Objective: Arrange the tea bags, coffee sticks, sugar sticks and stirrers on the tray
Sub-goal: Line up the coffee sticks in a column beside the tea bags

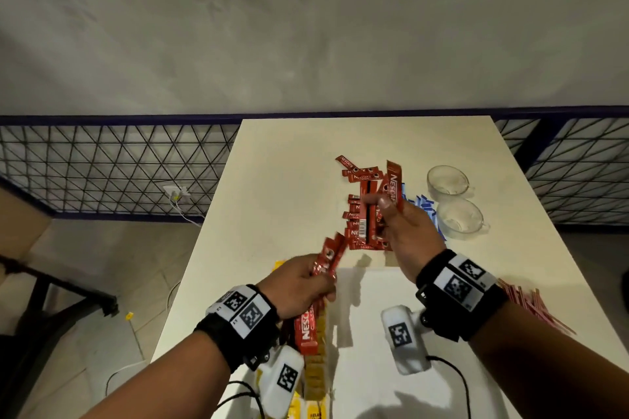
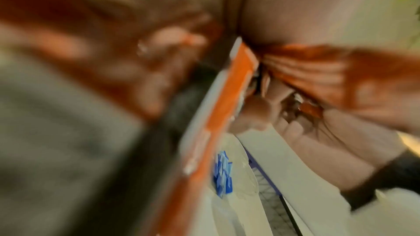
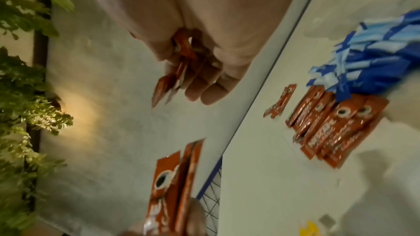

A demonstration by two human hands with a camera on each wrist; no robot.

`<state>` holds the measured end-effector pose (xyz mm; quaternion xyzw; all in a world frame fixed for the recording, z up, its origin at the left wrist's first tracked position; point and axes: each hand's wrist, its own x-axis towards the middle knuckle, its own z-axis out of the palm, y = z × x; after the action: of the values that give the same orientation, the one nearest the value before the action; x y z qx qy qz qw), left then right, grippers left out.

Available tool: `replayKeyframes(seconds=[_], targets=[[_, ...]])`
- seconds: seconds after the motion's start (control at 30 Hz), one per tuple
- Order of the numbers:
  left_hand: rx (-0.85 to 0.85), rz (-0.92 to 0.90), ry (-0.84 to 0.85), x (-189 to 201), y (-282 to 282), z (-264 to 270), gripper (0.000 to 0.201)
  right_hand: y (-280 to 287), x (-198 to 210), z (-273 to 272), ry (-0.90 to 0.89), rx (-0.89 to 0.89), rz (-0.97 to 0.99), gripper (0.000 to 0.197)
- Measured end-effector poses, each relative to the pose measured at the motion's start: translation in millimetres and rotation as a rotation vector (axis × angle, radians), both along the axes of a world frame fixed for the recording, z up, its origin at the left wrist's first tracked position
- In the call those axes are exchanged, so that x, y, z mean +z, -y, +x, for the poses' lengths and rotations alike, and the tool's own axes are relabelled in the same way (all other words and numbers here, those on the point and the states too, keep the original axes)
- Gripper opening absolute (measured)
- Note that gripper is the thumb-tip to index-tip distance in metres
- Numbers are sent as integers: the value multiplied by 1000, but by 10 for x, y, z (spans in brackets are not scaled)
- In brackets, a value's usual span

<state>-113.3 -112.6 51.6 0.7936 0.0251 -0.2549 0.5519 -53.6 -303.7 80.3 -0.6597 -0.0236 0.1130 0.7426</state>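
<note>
My left hand grips a few red coffee sticks above the near left part of the white tray. Just beyond, my right hand pinches several red coffee sticks upright over the loose pile of coffee sticks on the table. In the right wrist view my right fingers curl round their sticks, and the pile lies to the right. One coffee stick and yellow tea bags lie on the tray under my left wrist. The left wrist view is blurred.
Blue sugar sticks lie right of the coffee pile, beside two glass cups. Pink stirrers lie at the table's right edge. A wire fence runs behind the white table.
</note>
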Motion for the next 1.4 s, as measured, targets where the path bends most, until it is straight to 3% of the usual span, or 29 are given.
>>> replayKeyframes(seconds=[0.07,0.17,0.23,0.3,0.4,0.7,0.83,0.97,1.1,1.27,1.4], targets=[[223,-14,95,-27,3,44,9,94,-20,-15,-7,51,-31,34],[542,-23,272,-39,130,174,8,84,-116,-190,-49,288,-142,31],[633,-35,318,-49,269,238,9,17,-178,-313,-60,375,-160,28],[687,-114,297,-30,402,251,21,-31,-216,-379,-58,354,-101,27],[700,-272,232,11,532,223,47,-36,-243,-387,-72,272,-39,25],[532,-563,183,-2,659,141,68,31,-248,-302,-92,187,-63,25],[532,-585,184,-6,653,137,46,23,-208,-267,-132,208,-95,21],[664,-552,177,-25,591,135,42,13,-195,-265,-168,305,-57,26],[770,-459,135,-89,474,159,10,8,-208,-321,-195,342,-18,25],[801,-157,306,-34,385,191,9,-63,-226,-353,-153,364,-51,21],[826,-355,214,-2,416,195,29,-132,-220,-331,-103,363,-101,22]])
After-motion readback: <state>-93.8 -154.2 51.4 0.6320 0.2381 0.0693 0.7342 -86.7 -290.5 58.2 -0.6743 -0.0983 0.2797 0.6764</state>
